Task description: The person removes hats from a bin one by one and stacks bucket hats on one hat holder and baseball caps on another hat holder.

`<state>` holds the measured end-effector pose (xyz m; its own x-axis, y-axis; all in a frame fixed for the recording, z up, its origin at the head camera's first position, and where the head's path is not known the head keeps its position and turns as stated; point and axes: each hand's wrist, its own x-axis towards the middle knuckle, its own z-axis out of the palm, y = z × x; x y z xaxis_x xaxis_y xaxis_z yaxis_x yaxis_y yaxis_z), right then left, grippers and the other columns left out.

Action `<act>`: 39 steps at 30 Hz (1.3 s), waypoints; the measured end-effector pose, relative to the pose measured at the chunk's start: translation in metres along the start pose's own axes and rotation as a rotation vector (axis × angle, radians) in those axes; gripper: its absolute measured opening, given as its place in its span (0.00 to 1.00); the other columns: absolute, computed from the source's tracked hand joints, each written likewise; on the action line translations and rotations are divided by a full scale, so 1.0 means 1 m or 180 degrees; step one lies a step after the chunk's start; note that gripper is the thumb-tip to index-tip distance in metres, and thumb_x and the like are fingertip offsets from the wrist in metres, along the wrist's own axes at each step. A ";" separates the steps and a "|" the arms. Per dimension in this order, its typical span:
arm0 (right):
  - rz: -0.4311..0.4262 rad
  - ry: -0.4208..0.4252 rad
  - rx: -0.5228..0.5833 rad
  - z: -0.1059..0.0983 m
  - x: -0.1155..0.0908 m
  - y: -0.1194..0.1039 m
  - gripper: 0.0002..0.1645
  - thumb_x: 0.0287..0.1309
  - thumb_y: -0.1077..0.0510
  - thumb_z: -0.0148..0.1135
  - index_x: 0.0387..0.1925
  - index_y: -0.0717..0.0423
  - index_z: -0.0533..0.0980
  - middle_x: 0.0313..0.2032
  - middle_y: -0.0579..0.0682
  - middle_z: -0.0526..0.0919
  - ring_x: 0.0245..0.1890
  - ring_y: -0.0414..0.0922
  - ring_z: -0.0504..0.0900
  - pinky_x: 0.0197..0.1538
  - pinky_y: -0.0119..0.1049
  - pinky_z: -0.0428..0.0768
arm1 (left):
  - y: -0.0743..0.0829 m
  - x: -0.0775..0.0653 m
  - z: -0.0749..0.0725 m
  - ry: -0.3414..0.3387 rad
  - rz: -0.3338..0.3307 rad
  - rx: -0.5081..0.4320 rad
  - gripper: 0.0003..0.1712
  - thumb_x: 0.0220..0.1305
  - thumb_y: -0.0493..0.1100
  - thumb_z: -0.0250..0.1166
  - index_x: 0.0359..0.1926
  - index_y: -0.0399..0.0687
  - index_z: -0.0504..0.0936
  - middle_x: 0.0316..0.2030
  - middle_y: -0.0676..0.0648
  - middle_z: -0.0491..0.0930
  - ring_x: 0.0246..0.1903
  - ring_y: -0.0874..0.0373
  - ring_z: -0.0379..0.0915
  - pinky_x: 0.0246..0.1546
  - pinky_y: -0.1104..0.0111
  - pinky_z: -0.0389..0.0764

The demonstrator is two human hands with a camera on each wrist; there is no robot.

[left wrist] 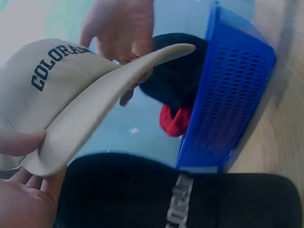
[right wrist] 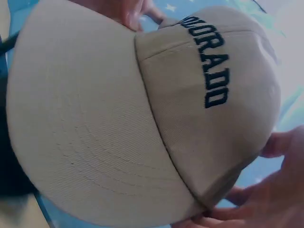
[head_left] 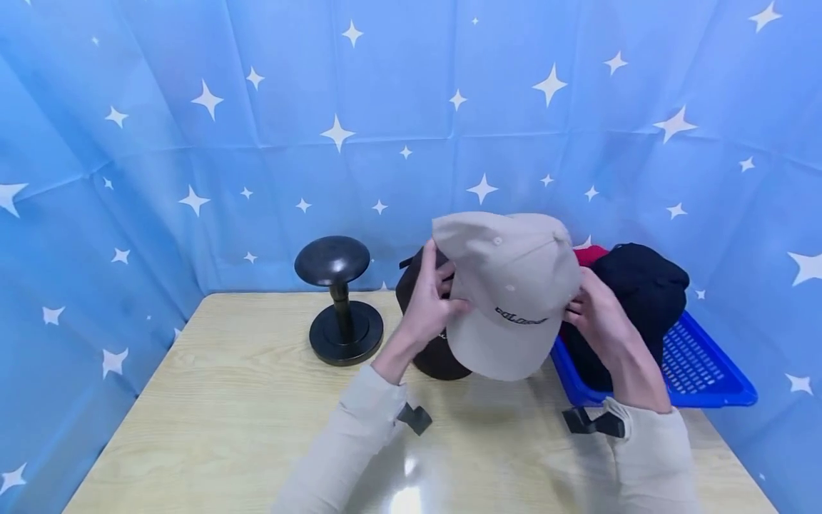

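A beige baseball cap with dark COLORADO lettering is raised over the table, its brim toward me. My left hand pinches the cap by the side of its brim, thumb on top and fingers beneath, as the left wrist view shows. On the opposite side, my right hand holds the cap's edge with bent fingers, partly hidden behind the cap in the right wrist view. Right behind the beige cap is a dark cap with pale lettering, mostly covered in the head view; its brim shows in the left wrist view.
A black hat stand with a domed top and round base stands left of the caps. On the right, a blue perforated basket holds a black cap and something red. A star-patterned blue curtain surrounds the wooden table.
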<state>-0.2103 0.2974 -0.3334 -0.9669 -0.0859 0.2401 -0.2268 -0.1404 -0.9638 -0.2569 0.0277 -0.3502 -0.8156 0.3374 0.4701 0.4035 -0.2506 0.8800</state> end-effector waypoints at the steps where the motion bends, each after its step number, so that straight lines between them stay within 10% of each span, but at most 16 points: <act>1: 0.0007 -0.0088 -0.0012 0.003 0.003 0.000 0.09 0.82 0.49 0.45 0.52 0.42 0.72 0.38 0.37 0.79 0.39 0.36 0.79 0.45 0.30 0.77 | 0.000 0.001 -0.005 0.0024 -0.0029 0.0001 0.66 0.46 0.17 0.64 0.80 0.63 0.47 0.71 0.34 0.71 0.60 0.32 0.79 0.49 0.56 0.86; 10: -0.0474 -0.0052 0.0707 0.027 0.034 0.014 0.17 0.80 0.60 0.47 0.64 0.52 0.67 0.47 0.41 0.82 0.42 0.38 0.79 0.44 0.29 0.76 | 0.004 0.007 -0.038 0.0440 -0.0541 0.0049 0.58 0.49 0.20 0.68 0.76 0.62 0.58 0.56 0.43 0.83 0.57 0.45 0.82 0.56 0.59 0.81; 20: -0.0275 -0.0241 0.1385 0.032 0.071 0.034 0.32 0.78 0.64 0.33 0.78 0.52 0.59 0.69 0.45 0.68 0.57 0.41 0.75 0.55 0.32 0.76 | -0.007 0.011 -0.056 0.0946 -0.0777 -0.0456 0.53 0.53 0.24 0.71 0.73 0.67 0.62 0.52 0.48 0.81 0.52 0.52 0.83 0.49 0.62 0.80; 25: 0.0030 -0.0242 0.1157 0.030 0.081 0.042 0.37 0.76 0.69 0.32 0.82 0.51 0.52 0.72 0.43 0.63 0.53 0.36 0.75 0.47 0.28 0.77 | -0.015 0.007 -0.057 0.1091 -0.0899 -0.0494 0.51 0.55 0.28 0.72 0.73 0.68 0.61 0.55 0.48 0.76 0.48 0.53 0.82 0.45 0.63 0.81; 34: 0.0427 0.0029 0.0203 0.032 0.074 0.047 0.45 0.77 0.59 0.54 0.83 0.32 0.45 0.84 0.49 0.42 0.81 0.50 0.54 0.59 0.29 0.76 | -0.023 -0.004 -0.057 0.1293 -0.1076 -0.0608 0.48 0.58 0.28 0.71 0.75 0.58 0.63 0.57 0.46 0.72 0.44 0.56 0.79 0.39 0.68 0.81; 39: 0.0526 0.0250 -0.0094 0.039 0.066 0.051 0.46 0.75 0.52 0.59 0.82 0.31 0.46 0.82 0.57 0.50 0.68 0.41 0.73 0.52 0.25 0.79 | -0.025 -0.012 -0.056 0.1349 -0.1174 -0.0736 0.48 0.58 0.28 0.71 0.77 0.54 0.62 0.56 0.46 0.73 0.46 0.57 0.78 0.41 0.71 0.84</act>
<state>-0.2815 0.2457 -0.3615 -0.9972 -0.0279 0.0694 -0.0663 -0.1017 -0.9926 -0.2805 -0.0204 -0.3819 -0.9978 0.0608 0.0272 0.0011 -0.3926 0.9197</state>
